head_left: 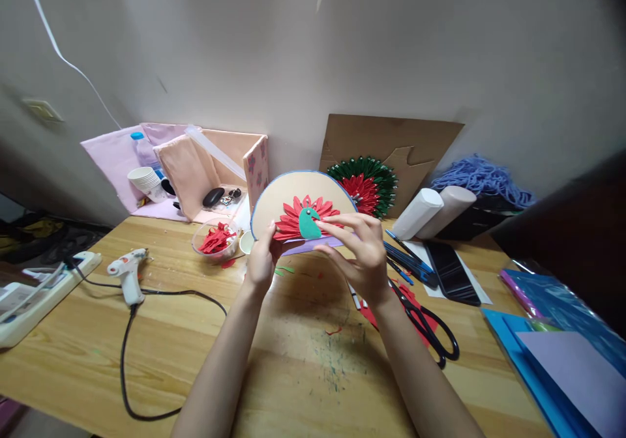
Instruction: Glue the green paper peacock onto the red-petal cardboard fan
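Note:
A half-round beige craft panel [288, 193] with a blue edge is held up above the table. Red pointed petals [293, 211] fan out across its lower part, around a green paper bird [309, 226] with a small eye. My left hand [263, 255] grips the panel's lower left side, thumb in front. At the right, my right hand [359, 252] has its fingers stretched out and apart, with fingertips at the bird's beak and the petals beside it. A purple strip [308, 246] runs along the panel's bottom.
Left on the table lie a glue gun [128, 275] with its cable and a power strip [53, 294]. A clear bowl [195, 246] holds red scraps. Black-handled scissors [435, 334], a phone [452, 272] and blue sheets [513, 353] lie right. Cardboard [381, 135] leans behind.

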Demonstrator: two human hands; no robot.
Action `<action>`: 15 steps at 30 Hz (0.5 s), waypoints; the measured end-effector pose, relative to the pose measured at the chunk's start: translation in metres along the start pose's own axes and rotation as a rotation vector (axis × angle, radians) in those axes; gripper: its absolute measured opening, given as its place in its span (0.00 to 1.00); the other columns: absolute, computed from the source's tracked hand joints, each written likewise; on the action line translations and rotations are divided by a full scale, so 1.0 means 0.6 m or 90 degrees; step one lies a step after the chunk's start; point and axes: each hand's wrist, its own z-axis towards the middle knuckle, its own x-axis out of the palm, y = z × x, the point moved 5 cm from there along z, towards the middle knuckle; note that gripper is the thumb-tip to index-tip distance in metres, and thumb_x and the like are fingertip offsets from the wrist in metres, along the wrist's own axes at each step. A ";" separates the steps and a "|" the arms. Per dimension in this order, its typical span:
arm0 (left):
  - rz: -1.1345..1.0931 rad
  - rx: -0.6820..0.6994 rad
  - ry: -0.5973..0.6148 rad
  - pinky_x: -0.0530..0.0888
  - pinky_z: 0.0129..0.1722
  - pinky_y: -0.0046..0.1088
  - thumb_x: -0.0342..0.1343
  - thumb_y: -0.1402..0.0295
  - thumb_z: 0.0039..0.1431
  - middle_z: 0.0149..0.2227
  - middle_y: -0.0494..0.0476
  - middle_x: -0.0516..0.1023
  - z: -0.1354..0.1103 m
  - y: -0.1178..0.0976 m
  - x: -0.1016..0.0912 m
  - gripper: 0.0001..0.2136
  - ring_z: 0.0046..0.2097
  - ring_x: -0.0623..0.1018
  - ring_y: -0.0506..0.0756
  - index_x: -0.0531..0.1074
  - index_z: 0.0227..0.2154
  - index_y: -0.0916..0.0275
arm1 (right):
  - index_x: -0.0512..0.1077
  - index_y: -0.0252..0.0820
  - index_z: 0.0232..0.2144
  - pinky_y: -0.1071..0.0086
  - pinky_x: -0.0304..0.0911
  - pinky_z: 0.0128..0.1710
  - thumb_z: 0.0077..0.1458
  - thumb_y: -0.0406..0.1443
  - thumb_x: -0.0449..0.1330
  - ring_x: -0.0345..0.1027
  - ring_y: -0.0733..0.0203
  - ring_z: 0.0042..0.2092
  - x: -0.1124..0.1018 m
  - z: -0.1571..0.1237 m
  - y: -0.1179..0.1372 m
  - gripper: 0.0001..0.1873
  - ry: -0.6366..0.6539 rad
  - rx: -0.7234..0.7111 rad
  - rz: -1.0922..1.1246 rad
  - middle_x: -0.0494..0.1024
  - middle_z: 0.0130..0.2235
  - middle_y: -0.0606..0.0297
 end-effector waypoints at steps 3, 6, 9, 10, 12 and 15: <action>-0.011 -0.007 -0.038 0.76 0.42 0.34 0.60 0.60 0.49 0.36 0.60 0.81 -0.030 0.007 -0.027 0.13 0.40 0.79 0.59 0.78 0.31 0.67 | 0.74 0.47 0.36 0.59 0.62 0.45 0.51 0.35 0.64 0.69 0.56 0.41 -0.037 -0.007 -0.011 0.07 -0.077 0.059 0.060 0.78 0.36 0.64; -0.012 -0.042 -0.098 0.76 0.40 0.32 0.62 0.65 0.47 0.37 0.60 0.81 -0.082 0.013 -0.063 0.12 0.38 0.80 0.57 0.77 0.34 0.67 | 0.71 0.43 0.28 0.62 0.63 0.39 0.50 0.37 0.64 0.69 0.58 0.36 -0.063 -0.020 -0.035 0.05 -0.150 0.167 0.135 0.75 0.30 0.65; -0.017 -0.065 -0.176 0.76 0.39 0.29 0.63 0.70 0.46 0.36 0.60 0.81 -0.146 0.004 -0.106 0.11 0.37 0.80 0.55 0.77 0.35 0.67 | 0.71 0.41 0.25 0.66 0.61 0.34 0.53 0.41 0.61 0.67 0.61 0.31 -0.046 -0.030 -0.053 0.10 -0.069 0.278 0.226 0.73 0.27 0.66; -0.022 -0.063 -0.203 0.76 0.38 0.28 0.63 0.71 0.45 0.35 0.60 0.81 -0.168 -0.004 -0.122 0.10 0.36 0.80 0.55 0.77 0.34 0.67 | 0.70 0.40 0.24 0.67 0.60 0.32 0.54 0.42 0.60 0.66 0.62 0.30 -0.033 -0.035 -0.055 0.12 -0.031 0.313 0.254 0.72 0.26 0.66; -0.030 -0.053 -0.266 0.76 0.35 0.25 0.62 0.74 0.45 0.32 0.59 0.82 -0.213 -0.023 -0.157 0.07 0.33 0.80 0.53 0.77 0.30 0.68 | 0.70 0.40 0.25 0.69 0.58 0.29 0.55 0.43 0.58 0.63 0.64 0.27 0.003 -0.049 -0.053 0.13 0.036 0.378 0.315 0.71 0.25 0.66; -0.044 -0.017 -0.382 0.75 0.30 0.21 0.60 0.79 0.44 0.28 0.57 0.81 -0.280 -0.058 -0.220 0.03 0.30 0.80 0.51 0.75 0.24 0.68 | 0.67 0.41 0.36 0.69 0.59 0.28 0.54 0.45 0.57 0.63 0.65 0.26 0.081 -0.086 -0.024 0.14 0.187 0.455 0.427 0.73 0.28 0.66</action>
